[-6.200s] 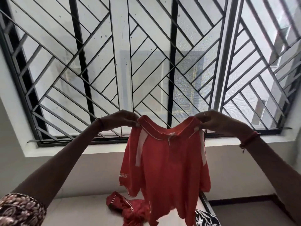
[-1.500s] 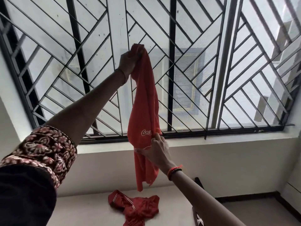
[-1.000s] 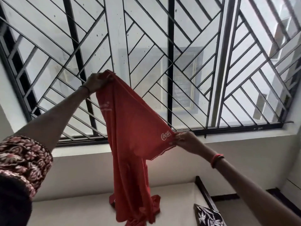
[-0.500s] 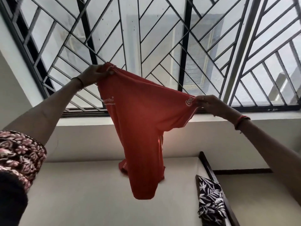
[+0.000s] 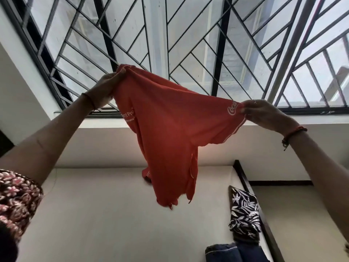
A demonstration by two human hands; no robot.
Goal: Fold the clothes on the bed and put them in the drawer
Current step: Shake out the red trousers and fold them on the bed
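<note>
A red shirt (image 5: 170,133) with white lettering hangs stretched in the air between both hands, above the bed (image 5: 113,214). My left hand (image 5: 105,89) grips its bunched upper left end, up by the window. My right hand (image 5: 258,114) pinches the other end, by the white logo on the sleeve. The shirt's body droops in a point toward the mattress. Behind it a bit of a second red garment (image 5: 145,173) shows on the bed, mostly hidden.
A black-and-white leaf-print cloth (image 5: 243,210) and a dark blue folded garment (image 5: 226,252) lie at the bed's right side. A dark bed frame (image 5: 245,178) runs along that edge. A barred window (image 5: 188,44) fills the wall ahead.
My hands have drawn apart and stretched the red shirt wide; before it hung long from my left hand. My view has tipped down toward the bed, showing the printed and blue clothes.
</note>
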